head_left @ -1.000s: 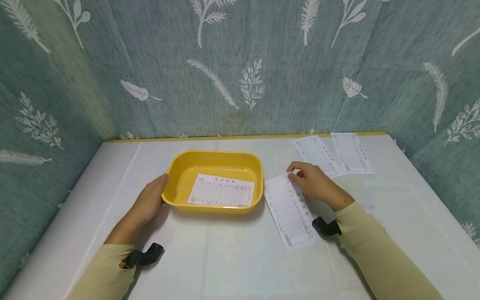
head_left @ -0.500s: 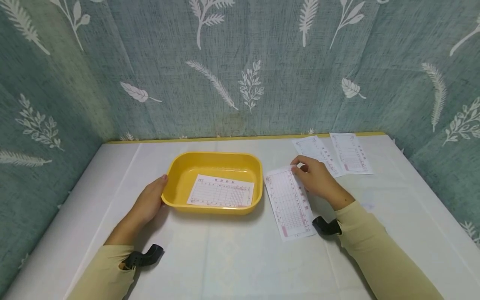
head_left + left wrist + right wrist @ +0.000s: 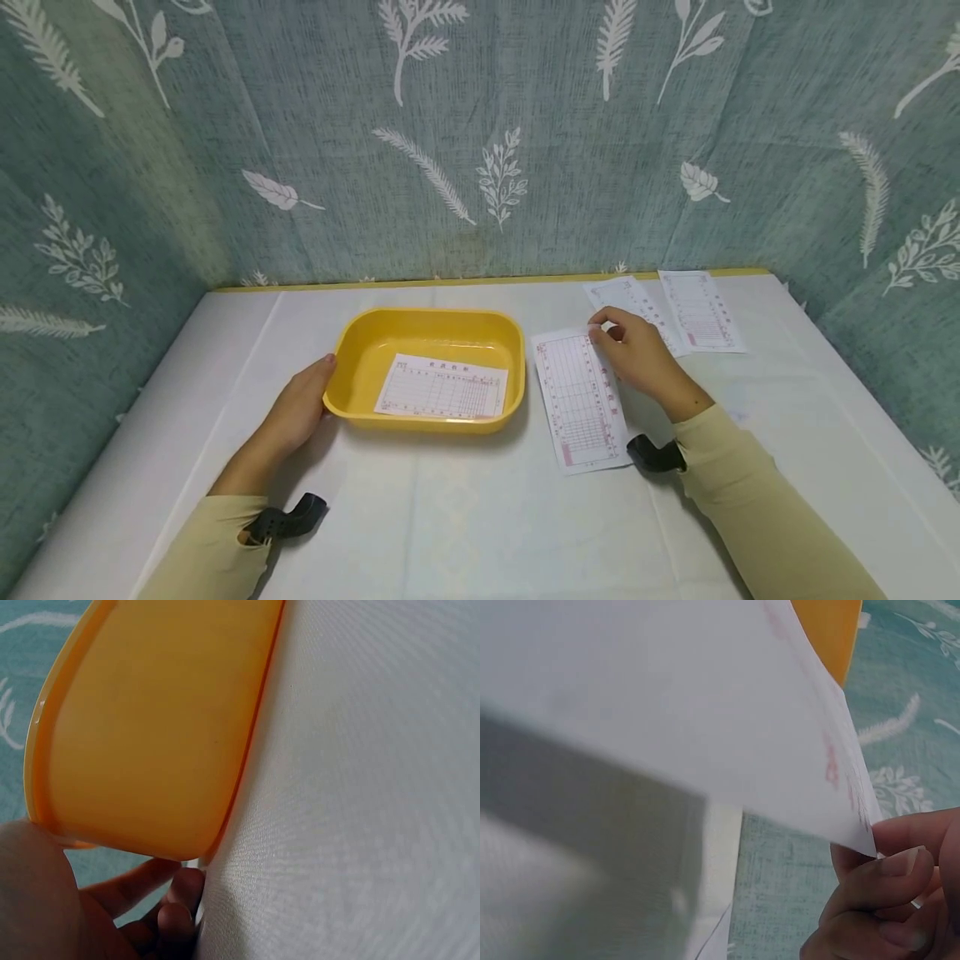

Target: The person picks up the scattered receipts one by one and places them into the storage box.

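At the yellow plastic tray [image 3: 423, 423], my left hand [image 3: 300, 404] grips the left end. In the left wrist view the thumb is at the rim and the curled fingers [image 3: 176, 922] are by the tray's lower edge. A printed paper receipt [image 3: 444, 387] lies inside the tray. My right hand [image 3: 637, 354] pinches the top right corner of another receipt [image 3: 581, 400] just right of the tray. In the right wrist view this receipt [image 3: 667, 697] is raised off the table at the pinched corner, between thumb and fingers. Its lower end is near or on the table.
Two more printed receipts, a left one [image 3: 626, 296] and a right one [image 3: 701, 312], lie at the back right, the left partly behind my right hand. The white-covered table [image 3: 450, 533] ends at a patterned green cloth [image 3: 315, 125] hanging behind and at the sides.
My right hand has shifted slightly back and right, drawing the pinched receipt with it, away from the front. My left hand and the tray have kept their places.
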`<state>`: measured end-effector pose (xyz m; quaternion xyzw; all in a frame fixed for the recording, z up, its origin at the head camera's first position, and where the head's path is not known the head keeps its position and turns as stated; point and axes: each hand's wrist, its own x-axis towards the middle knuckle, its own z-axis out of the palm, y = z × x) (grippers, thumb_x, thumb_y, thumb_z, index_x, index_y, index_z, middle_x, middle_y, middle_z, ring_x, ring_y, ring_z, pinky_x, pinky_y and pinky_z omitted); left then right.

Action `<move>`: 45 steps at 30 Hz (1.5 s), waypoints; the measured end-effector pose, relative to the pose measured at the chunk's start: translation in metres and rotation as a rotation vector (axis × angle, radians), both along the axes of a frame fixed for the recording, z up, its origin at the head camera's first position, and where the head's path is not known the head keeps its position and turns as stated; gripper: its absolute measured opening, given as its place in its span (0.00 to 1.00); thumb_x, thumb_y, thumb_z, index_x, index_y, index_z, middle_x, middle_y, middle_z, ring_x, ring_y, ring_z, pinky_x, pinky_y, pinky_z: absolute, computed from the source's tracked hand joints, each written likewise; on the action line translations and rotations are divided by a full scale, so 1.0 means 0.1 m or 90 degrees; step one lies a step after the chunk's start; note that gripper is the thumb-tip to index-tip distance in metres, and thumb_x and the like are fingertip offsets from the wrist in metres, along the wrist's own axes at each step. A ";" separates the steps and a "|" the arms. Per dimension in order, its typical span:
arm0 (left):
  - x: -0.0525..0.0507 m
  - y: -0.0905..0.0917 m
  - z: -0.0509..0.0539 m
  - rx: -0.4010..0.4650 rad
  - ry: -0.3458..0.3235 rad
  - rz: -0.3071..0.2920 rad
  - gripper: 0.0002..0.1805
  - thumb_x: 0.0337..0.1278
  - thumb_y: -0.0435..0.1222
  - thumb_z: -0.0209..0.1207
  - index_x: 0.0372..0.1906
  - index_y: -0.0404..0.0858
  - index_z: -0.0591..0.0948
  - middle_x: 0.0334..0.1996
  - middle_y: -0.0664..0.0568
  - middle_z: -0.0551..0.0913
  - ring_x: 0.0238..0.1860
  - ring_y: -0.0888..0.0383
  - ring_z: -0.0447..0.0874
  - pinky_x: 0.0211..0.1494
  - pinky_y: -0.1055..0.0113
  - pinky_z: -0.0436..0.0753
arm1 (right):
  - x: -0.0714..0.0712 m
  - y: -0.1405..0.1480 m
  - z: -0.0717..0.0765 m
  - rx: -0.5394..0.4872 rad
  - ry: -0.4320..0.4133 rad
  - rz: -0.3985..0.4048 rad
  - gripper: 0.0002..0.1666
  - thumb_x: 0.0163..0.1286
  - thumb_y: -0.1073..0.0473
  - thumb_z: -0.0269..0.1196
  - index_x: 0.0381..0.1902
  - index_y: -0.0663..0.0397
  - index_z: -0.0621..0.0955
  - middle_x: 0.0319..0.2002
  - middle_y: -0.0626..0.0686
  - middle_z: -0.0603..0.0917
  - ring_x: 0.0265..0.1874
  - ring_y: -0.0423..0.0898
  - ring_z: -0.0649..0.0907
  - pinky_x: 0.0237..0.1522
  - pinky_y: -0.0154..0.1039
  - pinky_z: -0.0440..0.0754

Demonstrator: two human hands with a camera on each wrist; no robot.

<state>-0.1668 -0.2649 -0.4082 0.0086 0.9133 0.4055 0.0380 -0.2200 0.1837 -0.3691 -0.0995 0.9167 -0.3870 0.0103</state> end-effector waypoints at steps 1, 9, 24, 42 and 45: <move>0.00 0.00 0.00 0.002 0.003 0.000 0.37 0.80 0.56 0.25 0.63 0.31 0.72 0.34 0.45 0.75 0.41 0.52 0.72 0.49 0.61 0.68 | 0.00 0.00 0.00 0.000 0.003 0.000 0.11 0.78 0.57 0.55 0.51 0.56 0.79 0.28 0.58 0.78 0.18 0.45 0.71 0.21 0.37 0.72; 0.01 0.00 -0.03 0.001 -0.008 0.003 0.36 0.80 0.55 0.25 0.64 0.31 0.71 0.33 0.46 0.75 0.40 0.54 0.72 0.48 0.62 0.69 | 0.01 0.01 0.02 -0.021 0.017 0.002 0.12 0.79 0.56 0.54 0.51 0.55 0.78 0.33 0.60 0.80 0.20 0.46 0.72 0.21 0.37 0.72; 0.00 0.00 -0.01 -0.005 -0.009 0.006 0.38 0.79 0.57 0.25 0.63 0.30 0.71 0.34 0.43 0.75 0.41 0.51 0.72 0.49 0.60 0.68 | 0.03 0.04 0.10 -0.079 0.019 0.030 0.16 0.79 0.51 0.54 0.52 0.56 0.77 0.38 0.62 0.82 0.21 0.44 0.74 0.21 0.36 0.72; 0.01 0.00 0.00 0.002 -0.023 0.010 0.38 0.80 0.56 0.25 0.68 0.30 0.68 0.41 0.41 0.77 0.51 0.47 0.72 0.56 0.55 0.67 | 0.11 -0.04 0.20 -0.157 -0.016 0.047 0.17 0.80 0.51 0.53 0.54 0.58 0.75 0.32 0.59 0.80 0.13 0.38 0.66 0.17 0.34 0.66; 0.01 0.01 0.00 0.009 -0.022 0.010 0.38 0.80 0.56 0.26 0.69 0.30 0.68 0.43 0.39 0.77 0.52 0.46 0.72 0.58 0.53 0.67 | 0.12 -0.05 0.21 -0.163 -0.016 0.048 0.17 0.80 0.51 0.53 0.54 0.58 0.75 0.31 0.58 0.80 0.13 0.38 0.66 0.17 0.34 0.66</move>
